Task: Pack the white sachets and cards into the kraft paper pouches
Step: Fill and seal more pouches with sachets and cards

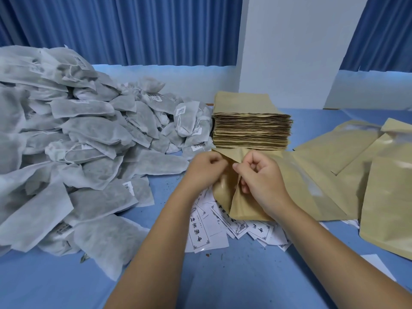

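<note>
Two bare forearms reach in over a blue table [223,277]. Filling the left side is a big heap of white sachets [78,141]. Loose kraft pouches [356,175] lie spread at the right, and a neat stack [252,128] of them stands at centre back. Just in front of it, one held pouch [223,192] stands over scattered printed cards [207,233]. The left hand [205,168] and right hand [260,175] each pinch its top edge, fingers curled.
</note>
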The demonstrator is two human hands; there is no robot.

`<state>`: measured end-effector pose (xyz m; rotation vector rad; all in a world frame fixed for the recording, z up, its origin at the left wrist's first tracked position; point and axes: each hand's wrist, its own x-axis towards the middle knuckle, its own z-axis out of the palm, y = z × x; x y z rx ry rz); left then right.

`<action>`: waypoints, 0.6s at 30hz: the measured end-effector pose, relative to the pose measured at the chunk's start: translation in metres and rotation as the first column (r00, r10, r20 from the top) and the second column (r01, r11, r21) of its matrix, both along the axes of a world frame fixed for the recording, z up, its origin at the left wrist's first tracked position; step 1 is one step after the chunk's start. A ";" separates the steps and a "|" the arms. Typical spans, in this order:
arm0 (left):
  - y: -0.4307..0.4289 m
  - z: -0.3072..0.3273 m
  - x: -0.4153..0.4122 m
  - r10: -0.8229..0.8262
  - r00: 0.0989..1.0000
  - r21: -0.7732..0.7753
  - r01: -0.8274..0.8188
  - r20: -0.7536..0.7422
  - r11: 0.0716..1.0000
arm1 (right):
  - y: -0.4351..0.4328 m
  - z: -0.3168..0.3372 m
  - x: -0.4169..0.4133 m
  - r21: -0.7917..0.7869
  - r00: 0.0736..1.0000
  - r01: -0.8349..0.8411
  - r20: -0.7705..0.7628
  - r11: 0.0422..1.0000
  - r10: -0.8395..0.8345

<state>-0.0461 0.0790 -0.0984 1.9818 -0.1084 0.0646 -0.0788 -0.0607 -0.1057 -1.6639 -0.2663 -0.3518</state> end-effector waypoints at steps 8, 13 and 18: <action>0.042 -0.014 0.017 0.476 0.879 0.669 -0.345 -0.016 0.658 | -0.001 -0.002 0.000 -0.046 1.000 -0.013 -0.006 0.999 0.013; 0.040 -0.015 0.021 0.435 0.893 0.699 -0.239 -0.114 0.674 | 0.000 -0.001 0.000 -0.039 1.000 -0.016 -0.009 0.999 0.016; 0.050 -0.023 0.023 0.536 0.843 0.599 -0.446 0.032 0.665 | -0.001 -0.001 0.000 -0.031 1.000 -0.016 -0.002 0.999 0.015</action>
